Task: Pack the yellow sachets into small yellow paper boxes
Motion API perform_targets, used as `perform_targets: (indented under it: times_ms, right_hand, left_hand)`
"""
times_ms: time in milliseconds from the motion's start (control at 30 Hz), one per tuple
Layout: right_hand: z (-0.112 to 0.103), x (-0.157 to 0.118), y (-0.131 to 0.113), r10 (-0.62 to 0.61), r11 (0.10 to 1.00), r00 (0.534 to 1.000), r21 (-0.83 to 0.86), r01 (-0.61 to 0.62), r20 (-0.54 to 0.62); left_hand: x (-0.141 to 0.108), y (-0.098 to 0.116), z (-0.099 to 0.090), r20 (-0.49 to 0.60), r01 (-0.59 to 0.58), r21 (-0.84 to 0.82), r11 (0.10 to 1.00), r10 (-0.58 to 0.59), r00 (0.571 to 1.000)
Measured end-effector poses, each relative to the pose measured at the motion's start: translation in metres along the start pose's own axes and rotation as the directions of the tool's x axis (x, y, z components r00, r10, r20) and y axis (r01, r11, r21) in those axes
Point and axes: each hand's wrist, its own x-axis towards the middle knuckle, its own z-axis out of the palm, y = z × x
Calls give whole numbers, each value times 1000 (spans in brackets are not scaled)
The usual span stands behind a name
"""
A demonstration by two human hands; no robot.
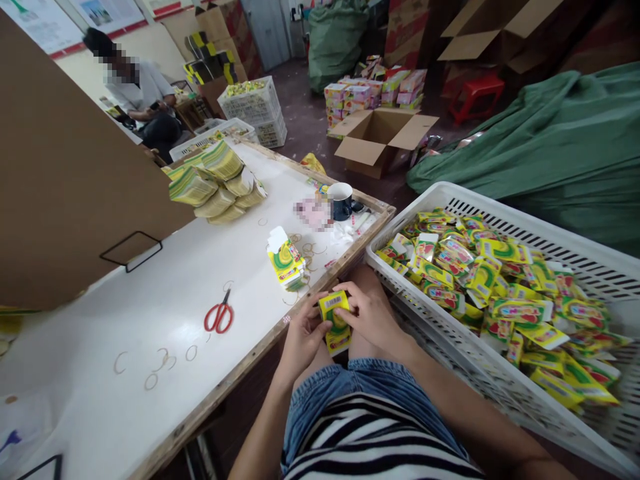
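Note:
Over my lap, both hands grip one small yellow and green box (pixel 336 319) with a barcode on its upper part. My left hand (pixel 306 333) holds its left edge, thumb on the front. On its other side, my right hand (pixel 370 313) presses a thumb near the middle, fingers bent behind the top edge. Just past my hands, a small stack of flat yellow cartons (pixel 287 260) rests on the white table (pixel 240 373). To my right stands a white plastic crate (pixel 425 200) holding many little yellow boxes (pixel 483 280).
Red-handled scissors (pixel 219 316) and several rubber bands (pixel 191 353) lie on the table. Farther off are bundled cartons (pixel 215 180) and a dark mug (pixel 341 202). An open cardboard box (pixel 373 137) and green sacks (pixel 540 147) occupy the floor. A person (pixel 140 93) sits at back left.

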Motion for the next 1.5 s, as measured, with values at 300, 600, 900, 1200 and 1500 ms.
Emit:
perform_targets:
  times_ms: [300, 600, 900, 1200, 1500]
  right_hand:
    - [-1, -2, 13, -35, 968, 989, 243, 69, -144]
    - [-18, -14, -6, -83, 977, 872, 133, 167, -483]
    - [-52, -20, -4, -182, 977, 708, -204, 55, -682]
    - [7, -3, -14, 250, 795, 936, 604, -54, -246]
    - [12, -15, -15, 343, 675, 881, 738, 9, -325]
  left_hand:
    - [5, 2, 6, 20, -2, -89, 996, 4, 1000]
    - [11, 5, 7, -104, -182, 247, 952, 213, 972]
    - [62, 10, -74, -187, -75, 850, 521, 431, 883]
    - [16, -4, -52, -72, -419, 762, 493, 709, 702]
    - [1, -20, -4, -122, -474, 385, 791, 553, 824]
